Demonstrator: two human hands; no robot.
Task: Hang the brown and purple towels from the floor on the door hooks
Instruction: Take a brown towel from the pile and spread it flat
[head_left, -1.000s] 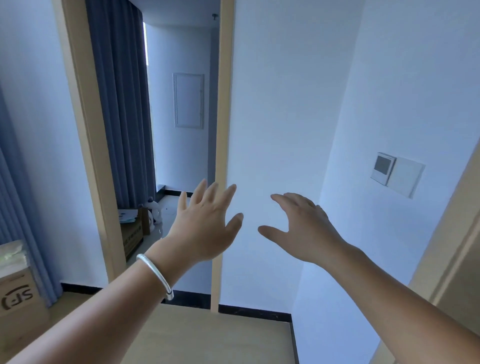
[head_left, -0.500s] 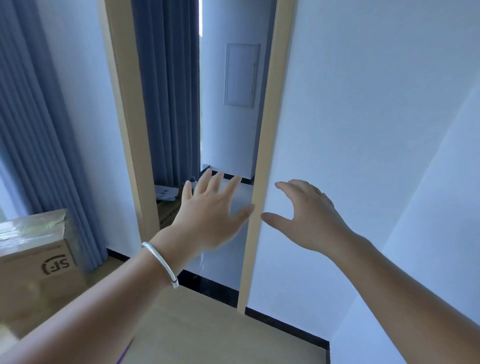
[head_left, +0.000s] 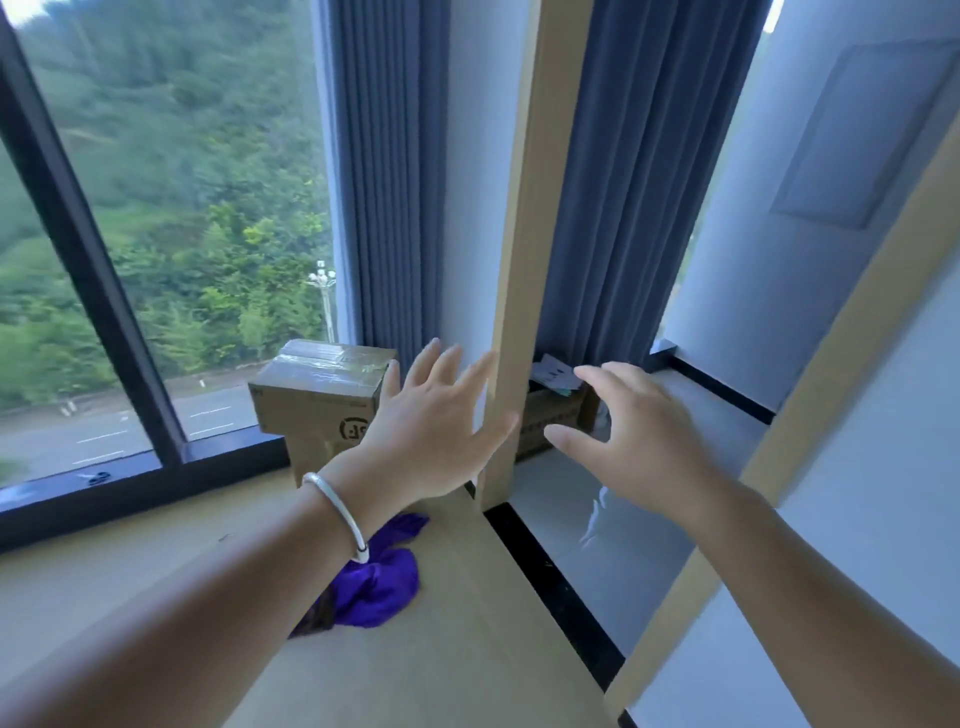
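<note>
Both hands reach forward empty: the left hand (head_left: 431, 436), wearing a silver bangle (head_left: 337, 514), spreads its fingers wide; the right hand (head_left: 634, 431) is loosely open. Below the left wrist, the purple towel (head_left: 382, 582) lies crumpled on the wooden floor (head_left: 441, 649), near a cardboard box (head_left: 317, 395).

Home room; curtains (head_left: 387, 171); window (head_left: 156, 218); wood floor (head_left: 457, 644)

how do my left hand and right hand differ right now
The left hand has a silver bangle on its wrist; the right hand has a bare wrist. The left hand's fingers are straight and spread, the right hand's slightly curved. The purple towel lies on the floor under the left forearm, not the right. Both hands are open and hold nothing.
</note>
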